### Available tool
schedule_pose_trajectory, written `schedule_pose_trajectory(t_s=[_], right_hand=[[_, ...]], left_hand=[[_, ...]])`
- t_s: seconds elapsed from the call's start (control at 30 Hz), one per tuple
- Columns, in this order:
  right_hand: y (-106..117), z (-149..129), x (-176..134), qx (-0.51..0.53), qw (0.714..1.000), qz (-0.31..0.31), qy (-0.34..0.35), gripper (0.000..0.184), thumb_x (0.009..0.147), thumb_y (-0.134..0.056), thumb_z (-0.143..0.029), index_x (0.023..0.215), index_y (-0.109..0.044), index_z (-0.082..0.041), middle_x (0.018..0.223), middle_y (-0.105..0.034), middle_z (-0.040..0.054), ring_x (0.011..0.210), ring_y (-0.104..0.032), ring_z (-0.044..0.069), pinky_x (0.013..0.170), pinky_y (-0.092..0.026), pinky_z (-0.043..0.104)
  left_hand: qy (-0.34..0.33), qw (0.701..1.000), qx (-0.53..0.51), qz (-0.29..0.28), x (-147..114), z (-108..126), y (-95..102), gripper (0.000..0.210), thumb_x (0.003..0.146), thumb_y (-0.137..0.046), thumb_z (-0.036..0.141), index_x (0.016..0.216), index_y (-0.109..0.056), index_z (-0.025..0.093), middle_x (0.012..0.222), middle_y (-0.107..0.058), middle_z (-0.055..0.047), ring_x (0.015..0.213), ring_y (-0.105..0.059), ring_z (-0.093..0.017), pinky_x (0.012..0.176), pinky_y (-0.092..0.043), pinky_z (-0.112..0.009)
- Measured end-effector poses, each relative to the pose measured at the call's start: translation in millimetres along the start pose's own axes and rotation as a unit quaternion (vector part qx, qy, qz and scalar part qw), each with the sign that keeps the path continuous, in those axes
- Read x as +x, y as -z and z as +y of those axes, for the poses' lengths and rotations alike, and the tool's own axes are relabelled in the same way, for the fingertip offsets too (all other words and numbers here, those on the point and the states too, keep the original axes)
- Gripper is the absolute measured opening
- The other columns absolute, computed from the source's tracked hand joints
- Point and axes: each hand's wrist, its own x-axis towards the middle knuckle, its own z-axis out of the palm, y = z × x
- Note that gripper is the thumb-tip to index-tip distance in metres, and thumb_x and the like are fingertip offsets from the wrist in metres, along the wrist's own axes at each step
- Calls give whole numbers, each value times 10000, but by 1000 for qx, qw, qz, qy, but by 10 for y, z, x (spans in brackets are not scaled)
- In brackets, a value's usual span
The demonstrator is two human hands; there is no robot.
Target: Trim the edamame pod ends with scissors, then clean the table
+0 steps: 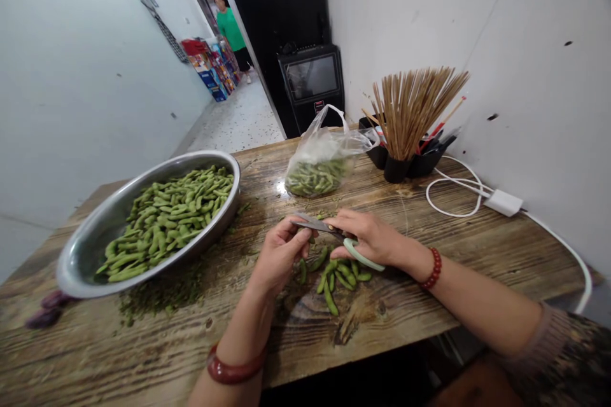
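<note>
In my right hand [370, 235] is a pair of scissors [363, 256] with pale green handles, its blades pointing left. My left hand [281, 248] is closed in a pinch at the blade tips. A bit of green pod shows under its thumb, mostly hidden by the fingers. Below both hands, a small heap of edamame pods [341, 276] lies on the wooden table [305, 353]. To the left stands a large metal basin [233, 194] holding many edamame pods [176, 216]. Past my hands sits a clear plastic bag [317, 168] with more pods inside.
Green trimmings [160, 296] are scattered beside the basin, near two dark purple objects [50, 310]. At the back right, a black holder [396, 168] carries thin wooden sticks [415, 111]. A white cable with an adapter [503, 201] runs along the wall. A person in green [231, 28] stands beyond the doorway.
</note>
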Motion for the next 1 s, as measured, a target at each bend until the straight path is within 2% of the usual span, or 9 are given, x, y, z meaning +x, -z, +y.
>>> schedule_pose_trajectory(t_s=[0.23, 0.4, 0.5, 0.7, 1.0], right_hand=[[33, 8, -11, -5, 1000, 5, -4, 433, 840, -651, -399, 1174, -578, -133, 888, -588, 66, 782, -563, 180, 690, -451, 277], [45, 123, 3, -9, 998, 67, -7, 445, 834, -645, -438, 1151, -583, -131, 913, -603, 85, 812, -564, 195, 725, -461, 301], [34, 151, 9, -4, 996, 88, -12, 461, 818, -661, -449, 1154, -577, -144, 898, -598, 75, 794, -556, 189, 722, -464, 306], [-8, 111, -10, 14, 997, 72, -1, 596, 779, -692, -481, 1237, -519, -142, 953, -565, 87, 787, -535, 184, 708, -478, 320], [-31, 34, -3, 21, 999, 35, -3, 608, 768, -703, -480, 1246, -522, -151, 932, -536, 64, 778, -520, 171, 687, -459, 296]], left_hand=[[10, 1000, 5, 21, 26, 2, 2, 173, 721, -730, 267, 802, -634, 148, 718, -618, -12, 510, -441, -57, 468, -327, -177], [10, 993, -93, 65, 49, 34, 39, 211, 685, -762, 235, 833, -630, 162, 667, -538, 35, 481, -376, -33, 418, -276, -149], [20, 985, -155, 72, 56, 67, 67, 210, 688, -758, 221, 812, -599, 162, 690, -556, 27, 510, -422, -45, 412, -302, -144], [28, 967, -239, 89, 61, 88, 97, 269, 629, -790, 150, 816, -597, 153, 700, -575, 31, 578, -490, -50, 489, -405, -132], [30, 971, -227, 73, 39, 84, 21, 255, 636, -786, 158, 811, -601, 162, 724, -591, 31, 591, -524, -50, 528, -431, -137]])
